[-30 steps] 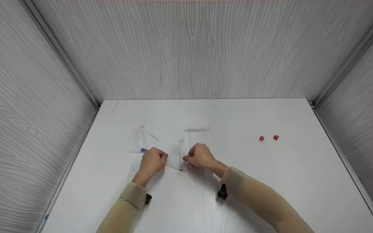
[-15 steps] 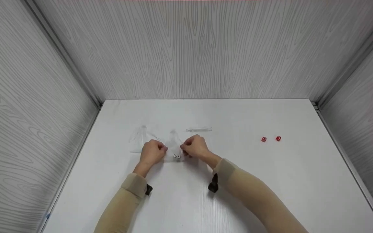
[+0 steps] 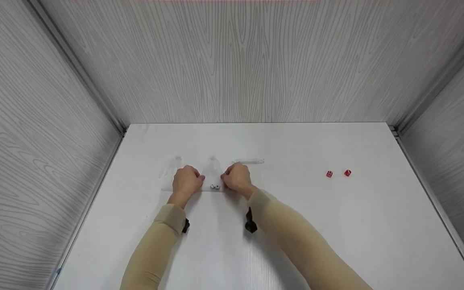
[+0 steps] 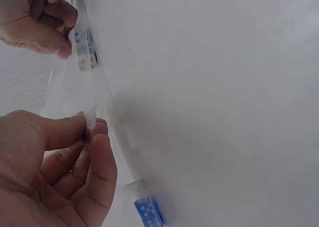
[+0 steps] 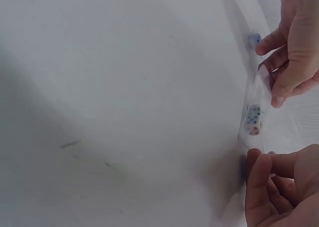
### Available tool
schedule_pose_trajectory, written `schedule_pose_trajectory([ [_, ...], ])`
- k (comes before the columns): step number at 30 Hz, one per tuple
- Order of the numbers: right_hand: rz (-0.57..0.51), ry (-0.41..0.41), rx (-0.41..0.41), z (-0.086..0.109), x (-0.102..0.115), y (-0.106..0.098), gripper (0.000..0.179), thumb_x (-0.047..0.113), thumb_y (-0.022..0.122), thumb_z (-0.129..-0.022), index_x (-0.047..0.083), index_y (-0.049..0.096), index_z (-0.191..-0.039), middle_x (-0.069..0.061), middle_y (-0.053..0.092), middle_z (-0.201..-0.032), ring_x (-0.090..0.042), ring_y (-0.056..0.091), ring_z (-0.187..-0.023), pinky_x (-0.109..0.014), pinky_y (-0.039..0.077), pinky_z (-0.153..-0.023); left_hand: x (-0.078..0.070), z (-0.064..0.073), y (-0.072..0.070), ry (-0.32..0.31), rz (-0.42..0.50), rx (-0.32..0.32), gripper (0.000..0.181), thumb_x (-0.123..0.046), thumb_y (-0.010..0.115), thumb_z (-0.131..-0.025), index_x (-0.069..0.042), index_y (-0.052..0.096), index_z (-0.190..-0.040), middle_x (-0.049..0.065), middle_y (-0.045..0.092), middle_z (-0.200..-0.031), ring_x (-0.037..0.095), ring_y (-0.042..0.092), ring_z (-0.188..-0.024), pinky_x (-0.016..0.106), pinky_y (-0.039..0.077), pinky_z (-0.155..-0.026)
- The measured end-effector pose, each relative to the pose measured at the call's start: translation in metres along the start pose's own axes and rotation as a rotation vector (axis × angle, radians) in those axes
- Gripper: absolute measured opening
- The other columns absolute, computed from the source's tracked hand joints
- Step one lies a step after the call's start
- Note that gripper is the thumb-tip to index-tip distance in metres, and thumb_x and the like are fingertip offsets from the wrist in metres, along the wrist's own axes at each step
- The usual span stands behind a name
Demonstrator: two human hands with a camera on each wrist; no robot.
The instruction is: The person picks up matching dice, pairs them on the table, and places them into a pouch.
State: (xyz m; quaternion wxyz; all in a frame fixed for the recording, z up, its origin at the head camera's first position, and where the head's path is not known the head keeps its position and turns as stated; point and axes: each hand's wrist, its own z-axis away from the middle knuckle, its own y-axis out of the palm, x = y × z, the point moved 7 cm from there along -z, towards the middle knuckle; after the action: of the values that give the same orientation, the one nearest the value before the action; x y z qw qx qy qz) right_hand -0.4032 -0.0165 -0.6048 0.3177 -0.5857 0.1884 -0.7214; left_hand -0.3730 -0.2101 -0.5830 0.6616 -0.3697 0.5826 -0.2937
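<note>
A see-through drawstring bag (image 3: 212, 171) lies in the middle of the head view, with white dice (image 3: 215, 187) at its bottom. My left hand (image 3: 187, 183) pinches the bag's left edge between thumb and fingers. At the opposite edge, my right hand (image 3: 237, 177) pinches it in the same way. The wrist views show the thin film stretched between both hands, the white dice (image 4: 84, 50) sitting inside. Left of my left hand is another see-through bag (image 3: 169, 171); its blue dice (image 4: 148, 211) show in the left wrist view but are hidden by the hand in the head view.
Beyond my right hand lies a third see-through bag (image 3: 249, 161), partly covered by that hand. Two red dice (image 3: 329, 174) sit apart on the right of the white table (image 3: 377, 225). Grey wood-grain panels (image 3: 240, 64) wall the back and both sides.
Both hands have moved the bag with the white dice away from me and slightly left. It has turned from slanted to straight, now level with the blue-dice bag.
</note>
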Motion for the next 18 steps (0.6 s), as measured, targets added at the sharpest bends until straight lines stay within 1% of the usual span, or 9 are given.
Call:
schedule_pose_trajectory([
  [2,0.037,-0.008,-0.023,0.002,0.004,0.000,0.022,0.021,0.076,-0.107,0.002,0.083,-0.115,-0.012,0.082,-0.110,-0.018,0.073,-0.086,-0.027,0.062,-0.072,-0.002,0.002,-0.001,-0.007,-0.019,-0.007,0.025,-0.020,0.076,-0.105,0.004,0.085,-0.109,0.022,0.085,-0.112,0.041,0.082,-0.107,0.055,0.067,-0.095],
  [5,0.048,0.000,-0.025,0.013,0.014,-0.005,0.024,0.023,0.076,-0.108,0.002,0.082,-0.118,-0.013,0.081,-0.115,-0.019,0.071,-0.091,-0.029,0.062,-0.078,-0.002,0.002,-0.001,-0.005,-0.033,-0.016,0.026,-0.020,0.077,-0.104,0.004,0.085,-0.108,0.022,0.086,-0.110,0.040,0.082,-0.104,0.055,0.067,-0.093],
  [8,0.059,-0.013,-0.037,0.014,0.015,-0.003,0.023,0.022,0.076,-0.108,0.002,0.083,-0.118,-0.013,0.082,-0.114,-0.018,0.069,-0.090,-0.030,0.062,-0.078,-0.001,0.002,-0.001,0.009,-0.034,-0.021,0.026,-0.022,0.078,-0.103,0.004,0.085,-0.107,0.022,0.086,-0.108,0.041,0.083,-0.102,0.056,0.067,-0.092],
  [11,0.058,-0.026,-0.035,0.013,0.014,-0.001,0.027,0.024,0.075,-0.108,0.002,0.082,-0.123,-0.013,0.082,-0.118,-0.019,0.070,-0.094,-0.034,0.065,-0.084,0.002,0.001,-0.002,0.020,-0.035,-0.033,0.027,-0.021,0.078,-0.103,0.004,0.085,-0.107,0.023,0.086,-0.109,0.042,0.083,-0.102,0.056,0.068,-0.092],
  [14,0.061,-0.055,-0.035,0.013,0.015,-0.003,0.036,0.028,0.075,-0.108,0.001,0.078,-0.132,-0.014,0.082,-0.123,-0.023,0.074,-0.102,-0.040,0.067,-0.093,0.004,0.001,-0.003,0.025,-0.029,-0.043,0.027,-0.021,0.078,-0.102,0.004,0.085,-0.107,0.023,0.086,-0.109,0.042,0.083,-0.102,0.057,0.068,-0.092],
  [18,0.078,-0.134,-0.037,0.018,0.021,-0.014,0.055,0.039,0.076,-0.105,0.004,0.070,-0.148,-0.016,0.080,-0.133,-0.032,0.078,-0.119,-0.048,0.066,-0.104,0.005,0.001,-0.008,0.021,-0.029,-0.052,0.025,-0.020,0.077,-0.102,0.003,0.085,-0.105,0.022,0.086,-0.107,0.041,0.083,-0.100,0.055,0.068,-0.090],
])
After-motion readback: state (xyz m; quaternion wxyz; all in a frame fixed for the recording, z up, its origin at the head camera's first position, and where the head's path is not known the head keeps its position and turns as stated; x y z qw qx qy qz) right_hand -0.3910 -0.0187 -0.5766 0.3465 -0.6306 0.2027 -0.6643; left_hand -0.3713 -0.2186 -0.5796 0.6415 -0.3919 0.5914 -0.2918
